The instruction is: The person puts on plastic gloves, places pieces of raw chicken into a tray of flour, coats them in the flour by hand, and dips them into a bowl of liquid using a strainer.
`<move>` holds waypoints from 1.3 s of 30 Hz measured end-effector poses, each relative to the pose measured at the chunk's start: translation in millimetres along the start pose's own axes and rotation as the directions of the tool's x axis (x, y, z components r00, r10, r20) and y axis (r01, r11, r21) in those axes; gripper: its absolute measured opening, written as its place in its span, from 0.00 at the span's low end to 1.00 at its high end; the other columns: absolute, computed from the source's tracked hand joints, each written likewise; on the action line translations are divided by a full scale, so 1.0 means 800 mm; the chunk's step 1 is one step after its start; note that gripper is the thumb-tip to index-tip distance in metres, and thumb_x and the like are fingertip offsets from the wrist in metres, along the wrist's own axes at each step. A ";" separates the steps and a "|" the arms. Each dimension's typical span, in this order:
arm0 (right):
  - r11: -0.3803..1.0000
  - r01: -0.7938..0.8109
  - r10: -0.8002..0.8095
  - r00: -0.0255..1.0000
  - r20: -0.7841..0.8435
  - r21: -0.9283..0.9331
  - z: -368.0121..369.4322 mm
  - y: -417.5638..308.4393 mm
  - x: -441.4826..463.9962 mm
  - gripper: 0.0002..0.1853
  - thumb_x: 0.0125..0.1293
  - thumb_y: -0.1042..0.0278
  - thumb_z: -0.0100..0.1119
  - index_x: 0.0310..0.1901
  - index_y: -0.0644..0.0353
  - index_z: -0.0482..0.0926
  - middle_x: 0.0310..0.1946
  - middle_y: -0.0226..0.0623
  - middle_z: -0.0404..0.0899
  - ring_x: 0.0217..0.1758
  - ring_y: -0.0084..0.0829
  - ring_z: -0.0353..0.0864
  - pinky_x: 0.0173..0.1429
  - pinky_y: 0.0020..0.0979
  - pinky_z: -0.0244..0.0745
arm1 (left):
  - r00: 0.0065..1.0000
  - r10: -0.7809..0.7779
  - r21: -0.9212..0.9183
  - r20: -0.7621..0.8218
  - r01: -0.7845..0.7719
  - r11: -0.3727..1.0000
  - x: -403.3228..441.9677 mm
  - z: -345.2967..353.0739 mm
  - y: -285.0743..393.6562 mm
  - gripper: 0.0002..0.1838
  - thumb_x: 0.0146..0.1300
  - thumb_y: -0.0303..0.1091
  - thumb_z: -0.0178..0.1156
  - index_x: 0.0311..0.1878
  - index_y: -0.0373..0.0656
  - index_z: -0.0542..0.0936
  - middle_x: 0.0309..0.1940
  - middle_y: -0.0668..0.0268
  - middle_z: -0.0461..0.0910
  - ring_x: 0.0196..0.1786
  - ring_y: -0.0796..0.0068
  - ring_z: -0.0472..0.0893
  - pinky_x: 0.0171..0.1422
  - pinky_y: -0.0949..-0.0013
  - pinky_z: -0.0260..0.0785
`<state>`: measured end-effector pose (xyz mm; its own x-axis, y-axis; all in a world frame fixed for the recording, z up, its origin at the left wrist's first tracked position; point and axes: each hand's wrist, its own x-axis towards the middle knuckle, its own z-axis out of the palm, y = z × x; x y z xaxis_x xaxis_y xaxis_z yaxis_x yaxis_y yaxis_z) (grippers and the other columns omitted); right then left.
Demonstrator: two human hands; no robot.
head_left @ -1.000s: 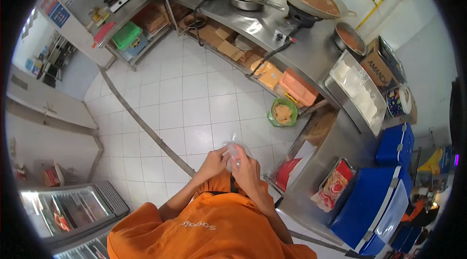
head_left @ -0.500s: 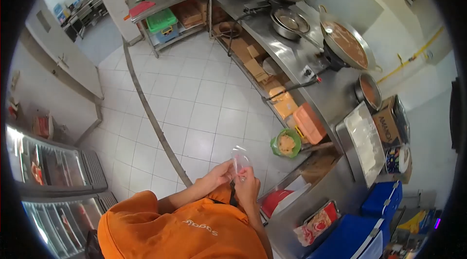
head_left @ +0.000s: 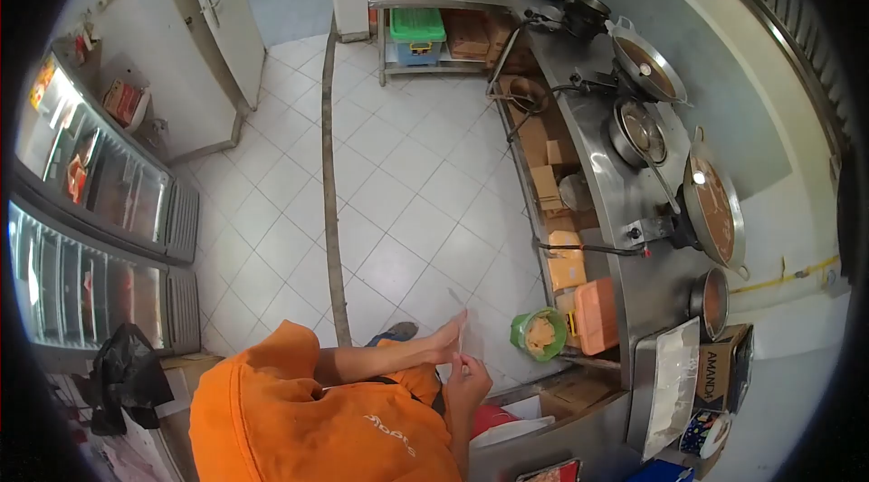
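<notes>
A clear, thin plastic bag (head_left: 472, 337) is held up in front of my body, over the tiled floor. My left hand (head_left: 441, 343) is at its left side, fingers closed against the plastic. Lower down, my right hand (head_left: 468, 381) pinches the bag's bottom edge between thumb and fingers. The film is see-through, so its full outline is hard to make out, and I see nothing inside it. To the right of my hands, a green bin (head_left: 538, 334) with pale contents stands on the floor.
A steel counter (head_left: 601, 176) along the right carries large woks (head_left: 714, 203) of brown liquid and a metal tray (head_left: 665, 387). Orange containers (head_left: 596, 317) sit on the shelf beneath. Glass-door fridges (head_left: 109, 278) stand left. A dark strip (head_left: 329, 174) crosses the floor.
My view has turned left, so the counter and woks sit farther right and more of the fridges shows. Both hands still hold the plastic bag; my left hand has moved up along it.
</notes>
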<state>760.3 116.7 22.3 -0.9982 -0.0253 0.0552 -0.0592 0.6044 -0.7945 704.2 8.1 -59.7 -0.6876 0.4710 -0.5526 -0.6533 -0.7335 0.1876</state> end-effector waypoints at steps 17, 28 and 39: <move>0.941 -0.243 0.205 0.963 0.175 0.234 0.046 0.007 -0.004 0.07 0.63 0.69 0.66 0.37 0.64 0.84 0.30 0.31 0.83 0.30 0.24 0.78 0.35 0.29 0.72 | 0.803 0.153 0.379 -0.576 0.096 0.921 -0.002 0.023 0.085 0.49 0.62 0.74 0.50 0.77 0.50 0.57 0.71 0.58 0.61 0.69 0.55 0.66 0.63 0.50 0.69; 0.176 -0.102 0.634 0.773 -0.033 0.979 -0.051 0.030 0.028 0.32 0.59 0.81 0.58 0.67 0.57 0.64 0.41 0.31 0.70 0.41 0.24 0.71 0.48 0.27 0.69 | 0.987 0.024 0.929 0.161 -0.160 0.333 -0.052 0.035 0.065 0.02 0.62 0.29 0.67 0.36 0.41 0.85 0.32 0.69 0.85 0.40 0.78 0.81 0.49 0.74 0.74; 0.362 -0.436 0.577 0.799 0.169 0.824 -0.010 0.014 0.011 0.20 0.65 0.70 0.65 0.57 0.60 0.74 0.35 0.25 0.76 0.38 0.18 0.74 0.42 0.23 0.70 | 0.968 0.252 0.714 0.020 -0.190 0.674 -0.074 0.063 0.095 0.07 0.62 0.35 0.69 0.34 0.42 0.83 0.25 0.79 0.76 0.27 0.88 0.68 0.31 0.78 0.60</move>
<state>750.7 129.6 19.0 -0.8339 0.1940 -0.5167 0.4025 -0.4267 -0.8099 679.5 -50.5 28.3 -0.8361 0.2811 -0.4710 -0.5357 -0.2341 0.8113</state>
